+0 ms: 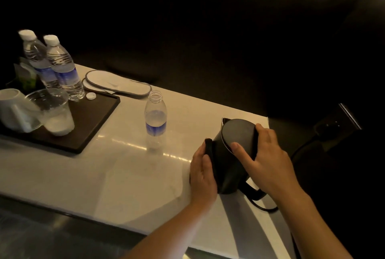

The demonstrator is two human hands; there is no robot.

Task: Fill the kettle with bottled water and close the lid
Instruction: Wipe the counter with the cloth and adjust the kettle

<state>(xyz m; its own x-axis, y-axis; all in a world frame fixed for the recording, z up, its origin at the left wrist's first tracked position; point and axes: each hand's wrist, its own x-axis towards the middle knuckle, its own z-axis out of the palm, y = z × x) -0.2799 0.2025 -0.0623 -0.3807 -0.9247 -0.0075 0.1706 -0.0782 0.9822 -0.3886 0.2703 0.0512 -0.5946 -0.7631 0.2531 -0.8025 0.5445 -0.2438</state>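
Note:
A black electric kettle [226, 160] stands near the right end of the white counter, its lid [237, 132] down. My left hand [203, 172] grips the kettle's handle on its left side. My right hand [263, 154] rests on the lid, thumb on the front of it and fingers over the far edge. An uncapped plastic water bottle [155, 120] stands upright on the counter to the left of the kettle, with water reaching about halfway up it. Its white cap [91, 96] lies on the dark tray.
A dark tray [91, 121] at the left holds two capped full bottles [62, 69], a clear plastic cup [54, 110] and a white mug [14, 108]. White slippers [116, 84] lie behind it. The kettle's black cord [263, 207] runs off the counter's right edge.

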